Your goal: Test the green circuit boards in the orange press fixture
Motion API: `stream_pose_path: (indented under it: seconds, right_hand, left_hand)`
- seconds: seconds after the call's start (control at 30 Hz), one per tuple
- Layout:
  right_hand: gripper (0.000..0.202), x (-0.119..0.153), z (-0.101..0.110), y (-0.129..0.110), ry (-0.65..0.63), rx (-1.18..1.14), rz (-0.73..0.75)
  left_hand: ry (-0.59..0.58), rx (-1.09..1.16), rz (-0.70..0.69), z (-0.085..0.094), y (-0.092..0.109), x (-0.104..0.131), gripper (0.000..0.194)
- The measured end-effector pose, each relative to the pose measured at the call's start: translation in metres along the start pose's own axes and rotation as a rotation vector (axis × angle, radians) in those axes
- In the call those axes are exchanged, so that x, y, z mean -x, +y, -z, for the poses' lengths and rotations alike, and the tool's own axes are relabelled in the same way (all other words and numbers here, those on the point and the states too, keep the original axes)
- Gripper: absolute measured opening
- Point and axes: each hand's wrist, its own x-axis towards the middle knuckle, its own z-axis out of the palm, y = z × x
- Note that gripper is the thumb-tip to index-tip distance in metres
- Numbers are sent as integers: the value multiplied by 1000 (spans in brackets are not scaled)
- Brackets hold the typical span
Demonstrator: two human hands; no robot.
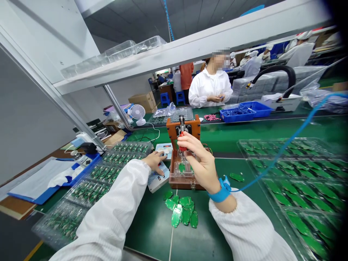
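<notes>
My right hand (199, 159), with a blue wrist strap, is at the red handle (182, 142) of an orange and brown clamp fixture (172, 131). Its fingers curve round the handle. Inside the fixture's base lies a green circuit board (182, 167) under a clear plate. Left of the fixture, my left hand (155, 161) rests with spread fingers on a white box with buttons (160, 178); a second box (164, 148) with a red display stands behind it. A loose pile of green boards (185, 207) lies in front of the fixture.
Clear trays of boards stand at left (94, 186) and right (307, 188). One loose board (237, 177) lies right of the fixture. A blue cord crosses the right side. Behind are a small fan (137, 112), blue bins (237, 113) and a person in white. A shelf hangs overhead.
</notes>
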Motion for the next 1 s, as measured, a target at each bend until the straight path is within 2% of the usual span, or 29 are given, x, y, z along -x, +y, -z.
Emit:
stream_pose_path:
  seconds: [0.2,0.3,0.43,0.77,1.0]
  right_hand:
    - [45,-1,-1,-1,2,20,-6]
    - [43,-2,-1,-2,18,29,-7]
    - [41,-1,-2,-2,25,19,-5]
    - [44,0,-2,2,23,10,3]
    - [42,0,-3,3,20,18,9]
  left_hand:
    - [11,51,36,3,-16,9,126]
    - [-26,51,37,-1,-23,9,129]
    - [-21,60,20,-7,-26,7,135]
    - [-60,18,46,-1,-16,8,135]
    - [-128,-25,62,5,-4,8,138]
